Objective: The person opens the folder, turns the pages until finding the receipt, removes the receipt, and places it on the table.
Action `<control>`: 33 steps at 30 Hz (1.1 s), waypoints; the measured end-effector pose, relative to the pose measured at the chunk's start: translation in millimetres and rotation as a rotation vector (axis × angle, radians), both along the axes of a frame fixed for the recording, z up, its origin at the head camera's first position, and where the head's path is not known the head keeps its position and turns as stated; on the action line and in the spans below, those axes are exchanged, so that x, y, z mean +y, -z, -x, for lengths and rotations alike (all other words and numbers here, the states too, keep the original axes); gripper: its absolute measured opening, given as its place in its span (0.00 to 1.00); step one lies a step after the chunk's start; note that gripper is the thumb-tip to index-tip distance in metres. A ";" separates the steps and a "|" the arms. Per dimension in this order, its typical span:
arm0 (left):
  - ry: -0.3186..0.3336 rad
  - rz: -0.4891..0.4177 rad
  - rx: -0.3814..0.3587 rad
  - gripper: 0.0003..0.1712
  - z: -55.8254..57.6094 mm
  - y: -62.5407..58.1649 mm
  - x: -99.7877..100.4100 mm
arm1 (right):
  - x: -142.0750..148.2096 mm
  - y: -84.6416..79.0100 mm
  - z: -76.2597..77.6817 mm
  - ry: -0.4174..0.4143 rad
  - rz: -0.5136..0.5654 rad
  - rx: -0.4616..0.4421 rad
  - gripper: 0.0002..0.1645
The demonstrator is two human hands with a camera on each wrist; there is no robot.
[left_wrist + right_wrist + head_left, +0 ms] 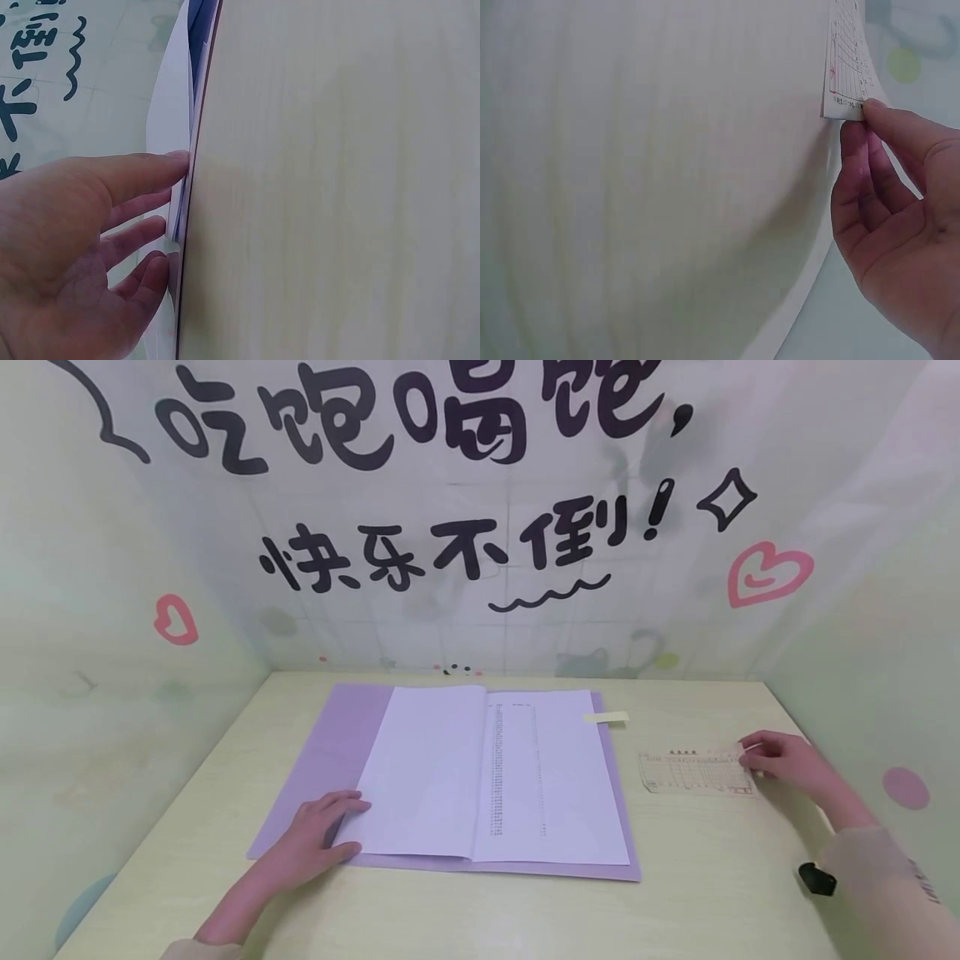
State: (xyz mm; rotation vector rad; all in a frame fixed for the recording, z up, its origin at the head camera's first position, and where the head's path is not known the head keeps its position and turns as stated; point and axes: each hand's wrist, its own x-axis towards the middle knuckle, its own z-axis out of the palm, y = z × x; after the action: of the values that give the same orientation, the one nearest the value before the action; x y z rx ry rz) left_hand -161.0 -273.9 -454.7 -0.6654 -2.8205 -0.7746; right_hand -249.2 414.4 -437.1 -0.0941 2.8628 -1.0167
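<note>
An open purple folder [322, 735] lies on the table with white sheets inside. The left sheet [427, 760] is blank; the right sheet [573, 785] carries columns of small print. My left hand [315, 837] rests at the lower left corner of the blank sheet, fingers spread over its edge. In the left wrist view its thumb [161, 169] touches the folder's edge. To the right of the folder, my right hand [791, 766] pinches the right end of a printed form slip [690, 772] between thumb and fingers. Seen from the right wrist, the slip [849, 67] stands up slightly from the table.
A pale yellow sticky tab [611, 718] sticks out from the printed sheet's upper right edge. The light wood table [480, 918] is bounded by printed fabric walls at the back and sides. A small black object [816, 878] shows beside the right wrist.
</note>
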 end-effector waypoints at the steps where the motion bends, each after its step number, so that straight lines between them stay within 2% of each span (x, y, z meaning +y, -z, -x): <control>1: 0.000 -0.002 0.000 0.27 -0.1 0.0 0.0 | -0.4 0.9 0.4 0.003 -0.011 -0.001 0.24; 10: -0.001 -0.001 -0.006 0.27 -0.5 1.0 -0.2 | -0.8 9.0 2.7 0.027 -0.045 -0.018 0.23; 33: -0.016 0.000 -0.025 0.27 -0.5 -1.0 0.2 | -3.4 11.0 2.4 0.032 -0.071 0.000 0.23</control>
State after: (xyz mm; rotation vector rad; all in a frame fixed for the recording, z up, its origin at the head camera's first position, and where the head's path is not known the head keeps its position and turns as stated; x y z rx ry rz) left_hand -160.5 -273.7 -453.7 -0.6371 -2.8441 -0.7861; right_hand -251.6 411.0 -448.0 -0.0433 2.9053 -0.9188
